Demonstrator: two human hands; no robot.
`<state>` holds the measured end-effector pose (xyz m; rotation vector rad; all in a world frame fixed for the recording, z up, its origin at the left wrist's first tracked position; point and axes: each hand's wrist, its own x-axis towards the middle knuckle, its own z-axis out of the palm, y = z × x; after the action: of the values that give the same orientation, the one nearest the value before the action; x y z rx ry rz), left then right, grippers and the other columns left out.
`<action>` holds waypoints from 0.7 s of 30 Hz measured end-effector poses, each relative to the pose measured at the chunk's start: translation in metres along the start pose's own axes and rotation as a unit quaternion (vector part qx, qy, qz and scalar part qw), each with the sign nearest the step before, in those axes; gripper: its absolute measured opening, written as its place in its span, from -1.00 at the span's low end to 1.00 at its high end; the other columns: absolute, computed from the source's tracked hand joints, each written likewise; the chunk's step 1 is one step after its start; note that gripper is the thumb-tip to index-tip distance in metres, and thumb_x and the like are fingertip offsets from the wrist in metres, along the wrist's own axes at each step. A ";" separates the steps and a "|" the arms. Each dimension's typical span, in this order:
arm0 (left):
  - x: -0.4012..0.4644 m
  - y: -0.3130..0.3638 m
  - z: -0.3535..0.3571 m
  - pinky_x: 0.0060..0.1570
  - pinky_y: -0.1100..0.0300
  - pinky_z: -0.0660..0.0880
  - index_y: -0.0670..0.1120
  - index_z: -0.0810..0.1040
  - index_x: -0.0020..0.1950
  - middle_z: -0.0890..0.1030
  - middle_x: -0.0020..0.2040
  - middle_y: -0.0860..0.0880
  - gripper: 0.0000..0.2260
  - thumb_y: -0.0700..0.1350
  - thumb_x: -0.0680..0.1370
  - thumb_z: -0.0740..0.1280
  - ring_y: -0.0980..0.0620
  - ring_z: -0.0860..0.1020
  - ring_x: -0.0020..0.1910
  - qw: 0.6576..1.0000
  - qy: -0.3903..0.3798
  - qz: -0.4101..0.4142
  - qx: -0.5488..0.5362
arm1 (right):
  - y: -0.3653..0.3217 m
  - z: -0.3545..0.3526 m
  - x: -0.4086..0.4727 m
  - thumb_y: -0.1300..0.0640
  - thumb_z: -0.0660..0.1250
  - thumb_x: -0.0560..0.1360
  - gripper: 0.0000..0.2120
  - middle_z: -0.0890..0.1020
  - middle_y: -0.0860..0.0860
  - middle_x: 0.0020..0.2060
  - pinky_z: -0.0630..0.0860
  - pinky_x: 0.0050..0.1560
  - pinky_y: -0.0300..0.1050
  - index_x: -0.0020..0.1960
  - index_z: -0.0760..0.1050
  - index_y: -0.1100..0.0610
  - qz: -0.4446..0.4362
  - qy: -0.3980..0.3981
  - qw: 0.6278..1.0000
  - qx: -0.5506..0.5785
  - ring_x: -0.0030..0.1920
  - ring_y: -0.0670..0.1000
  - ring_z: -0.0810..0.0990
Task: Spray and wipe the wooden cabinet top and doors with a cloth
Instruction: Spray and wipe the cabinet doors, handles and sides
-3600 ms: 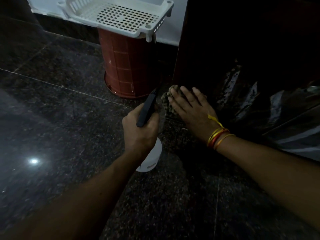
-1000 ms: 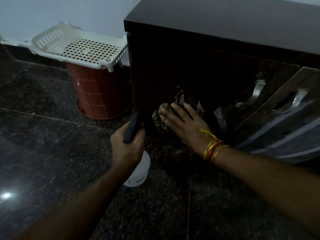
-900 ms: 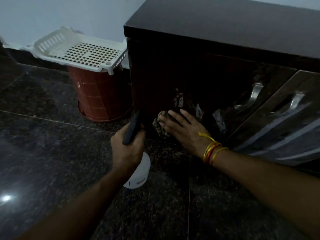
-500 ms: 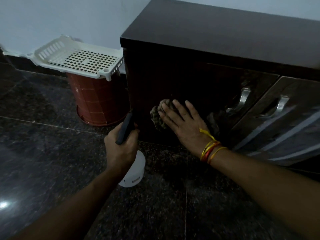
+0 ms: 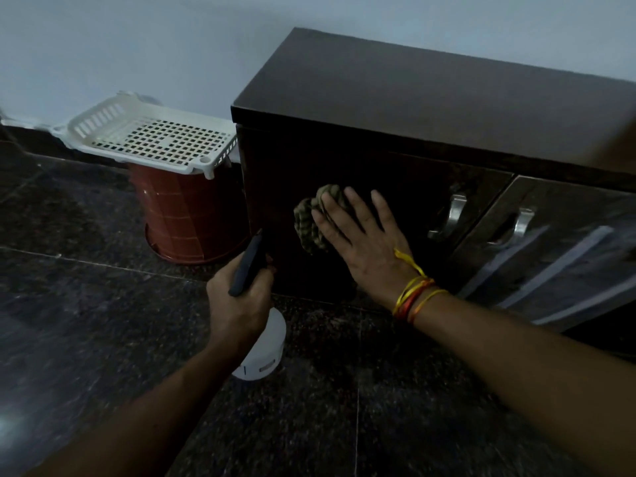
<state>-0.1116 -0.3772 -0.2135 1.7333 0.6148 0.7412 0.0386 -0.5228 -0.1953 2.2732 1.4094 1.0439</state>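
The dark polished stone floor (image 5: 103, 339) takes up most of the view, and on it stands the wooden cabinet (image 5: 430, 108), a low, very dark brown piece with a matt flat top and glossy doors carrying curved metal handles (image 5: 454, 211). The door furthest right of the cabinet's front reflects pale streaks. Left of the cabinet, just beside its side panel, a red-brown bucket (image 5: 179, 218) stands on the floor with a white perforated plastic tray (image 5: 155, 139) resting across its top. The right hand (image 5: 361, 242), with yellow and red threads at the wrist, lies flat with straight fingers on the cabinet's left door, pressing a crumpled olive checked cloth (image 5: 311, 222) against it. Below the cabinet's front left corner, the left hand (image 5: 237, 304) wraps its grip round a white spray bottle (image 5: 265, 352) with a dark trigger head.
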 end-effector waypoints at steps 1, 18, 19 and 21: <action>0.000 0.001 0.000 -0.47 -0.18 0.41 -0.29 0.54 -0.16 0.53 -0.35 -0.36 -0.75 -0.10 0.40 0.25 -0.37 0.48 -0.39 1.000 -0.002 0.002 0.001 | 0.000 0.001 -0.003 0.23 0.20 0.51 -0.25 -0.12 0.02 0.53 -0.42 0.43 0.17 0.55 -0.17 0.08 -0.011 -0.006 1.000 -0.009 0.50 0.19 -0.16; -0.002 -0.004 -0.006 -0.49 -0.15 0.37 -0.33 0.49 -0.18 0.48 -0.38 -0.38 -0.76 -0.13 0.41 0.24 -0.40 0.46 -0.38 1.000 0.004 0.002 0.002 | -0.003 -0.047 0.083 0.28 0.09 0.54 -0.40 0.10 0.07 0.53 -0.22 0.45 0.20 0.54 0.02 0.11 0.014 0.093 0.995 0.016 0.51 0.21 0.07; -0.002 -0.005 -0.008 -0.49 -0.14 0.36 -0.33 0.48 -0.20 0.47 -0.39 -0.38 -0.76 -0.13 0.41 0.24 -0.40 0.45 -0.39 1.000 0.007 0.003 0.009 | -0.008 -0.048 0.090 0.27 0.07 0.55 -0.42 0.10 0.06 0.53 -0.22 0.45 0.20 0.54 0.02 0.11 0.003 0.094 0.996 0.008 0.51 0.20 0.07; -0.002 -0.006 -0.014 -0.50 -0.13 0.34 -0.33 0.46 -0.24 0.46 -0.40 -0.38 -0.77 -0.13 0.40 0.24 -0.40 0.45 -0.39 1.000 0.015 0.001 0.019 | -0.013 -0.047 0.097 0.24 0.07 0.56 -0.42 0.09 0.06 0.53 -0.21 0.44 0.19 0.54 0.02 0.11 -0.008 0.095 0.995 -0.010 0.51 0.20 0.07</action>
<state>-0.1231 -0.3679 -0.2171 1.7606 0.6512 0.7636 0.0228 -0.4397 -0.1276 2.1945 1.4784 1.2931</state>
